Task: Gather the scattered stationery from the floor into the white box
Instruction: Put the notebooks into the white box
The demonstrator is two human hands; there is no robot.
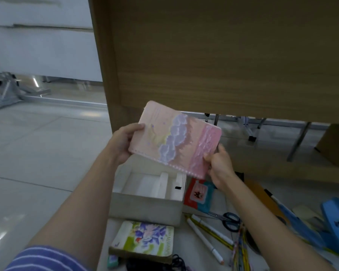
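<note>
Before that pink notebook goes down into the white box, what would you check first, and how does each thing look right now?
1. Grip: left hand and right hand each hold an end of the pink notebook: ok.
2. Notebook above the white box: ok, though its right end overhangs the box's right wall.
3. Box open, no lid in the way: ok.
4. Room inside: white insert dividers stand in the box; whether the notebook lies flat: cannot tell.
5. Notebook level: tilted, right end lower: not ok.
6. Floor items left: green notebook, scissors, markers still out: not ok.
</note>
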